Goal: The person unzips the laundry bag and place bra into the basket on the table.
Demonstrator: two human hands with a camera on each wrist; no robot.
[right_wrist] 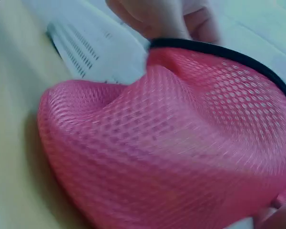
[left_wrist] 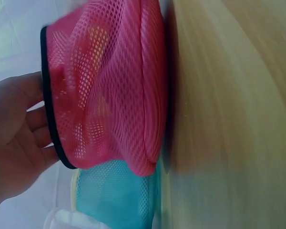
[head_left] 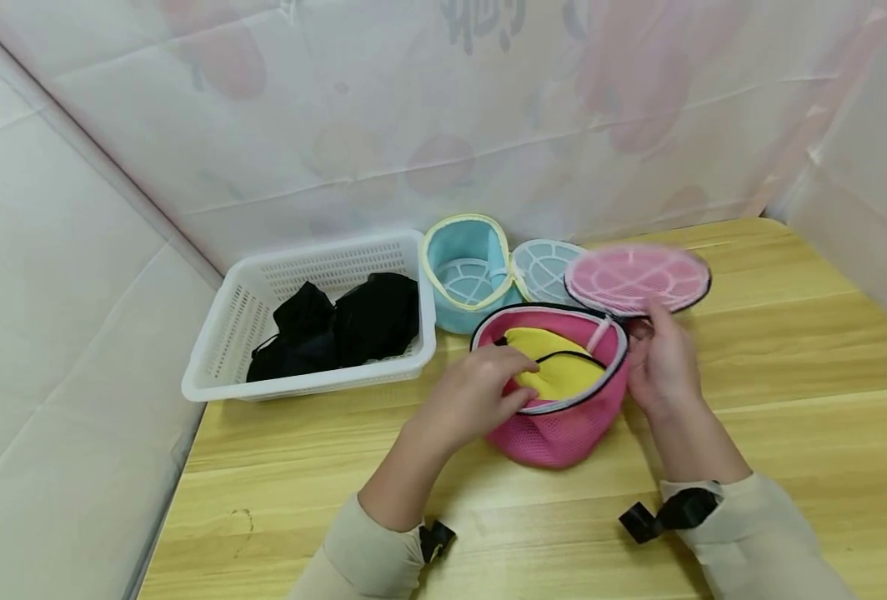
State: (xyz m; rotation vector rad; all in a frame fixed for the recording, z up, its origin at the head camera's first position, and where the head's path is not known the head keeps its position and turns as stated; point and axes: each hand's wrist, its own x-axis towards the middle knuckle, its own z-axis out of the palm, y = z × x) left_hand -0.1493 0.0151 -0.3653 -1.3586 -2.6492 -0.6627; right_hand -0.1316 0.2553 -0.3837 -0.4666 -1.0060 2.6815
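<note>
A round pink mesh laundry bag [head_left: 552, 437] stands on the table with its zippered mouth facing up. Inside it lies a yellow cloth item [head_left: 567, 379] with a thin black cord or edge across it; its exact kind is unclear. My left hand [head_left: 481, 387] reaches over the rim, fingertips at the yellow cloth, thumb and fingers apart. In the left wrist view, the left hand's [left_wrist: 19, 133] fingers pass behind the black-edged rim. My right hand [head_left: 661, 358] holds the bag's pink lid [head_left: 631, 279] near the hinge, thumb on top. The lid is raised and blurred.
Behind the pink bag, a blue mesh laundry bag [head_left: 451, 317] with yellow trim stands unzipped, its lid [head_left: 544, 267] folded out to the right. On the left, a white plastic basket [head_left: 308, 385] contains black cloth items [head_left: 376, 321]. A printed curtain [head_left: 413, 108] hangs behind the wooden table [head_left: 811, 433].
</note>
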